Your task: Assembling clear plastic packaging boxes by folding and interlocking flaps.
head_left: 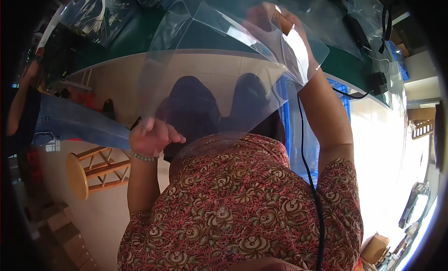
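Observation:
A large clear plastic sheet (224, 93), folded into box-like panels with creases, spans the space in front of my body. Through it show my legs and the edge of the green table. My right hand (273, 23) is raised at the far end, over the table, its fingers bent round the creased plastic; glare hides part of the grip. Lower on the left, my left hand (154, 138) wears a bead bracelet (144, 157). Its fingers are loosely apart beside the sheet's near left part, and I see nothing held in them.
The green table (135, 35) carries more clear plastic (105, 19) at the left and a black device (357, 30) at the right. A blue crate (298, 131) stands below. A black cable (305, 163) runs down my right side. A wooden stool (98, 170) and another person's jeans leg (79, 121) are at left.

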`<state>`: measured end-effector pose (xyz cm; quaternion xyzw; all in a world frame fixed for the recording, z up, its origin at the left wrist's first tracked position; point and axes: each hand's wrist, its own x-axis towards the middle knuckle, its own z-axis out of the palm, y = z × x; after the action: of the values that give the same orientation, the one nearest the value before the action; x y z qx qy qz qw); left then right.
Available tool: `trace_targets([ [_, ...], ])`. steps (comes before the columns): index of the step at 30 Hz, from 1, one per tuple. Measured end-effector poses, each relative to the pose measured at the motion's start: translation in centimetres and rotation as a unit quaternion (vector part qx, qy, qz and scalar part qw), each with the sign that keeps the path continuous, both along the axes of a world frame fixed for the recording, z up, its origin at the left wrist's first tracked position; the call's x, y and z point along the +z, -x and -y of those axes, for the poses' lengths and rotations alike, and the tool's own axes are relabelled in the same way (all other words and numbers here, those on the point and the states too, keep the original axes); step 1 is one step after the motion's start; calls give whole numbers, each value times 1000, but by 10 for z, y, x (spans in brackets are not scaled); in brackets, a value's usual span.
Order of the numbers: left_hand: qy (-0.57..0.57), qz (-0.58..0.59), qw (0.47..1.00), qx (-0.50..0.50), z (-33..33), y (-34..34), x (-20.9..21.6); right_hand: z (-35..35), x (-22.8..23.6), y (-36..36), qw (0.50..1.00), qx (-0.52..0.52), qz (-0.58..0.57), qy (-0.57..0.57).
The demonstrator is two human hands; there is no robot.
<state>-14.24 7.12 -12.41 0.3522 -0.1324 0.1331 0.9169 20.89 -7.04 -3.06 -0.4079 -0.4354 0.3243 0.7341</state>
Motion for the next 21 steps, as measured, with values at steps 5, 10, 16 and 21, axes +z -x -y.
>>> trace_targets([
  [5, -17, 114, 977, -180, 19, -46, 6, 0, -21, 10, 999, -21, 11, 23],
  [10, -378, -131, 911, 94, 55, -88, 69, -3, -20, 42, 906, -212, 359, -78],
  [16, -644, -119, 731, 192, 50, -100, 62, 21, -7, 53, 928, -207, 309, -40],
  [21, -816, -34, 525, 238, 86, -112, 125, 36, -17, 26, 952, -132, 246, -127],
])
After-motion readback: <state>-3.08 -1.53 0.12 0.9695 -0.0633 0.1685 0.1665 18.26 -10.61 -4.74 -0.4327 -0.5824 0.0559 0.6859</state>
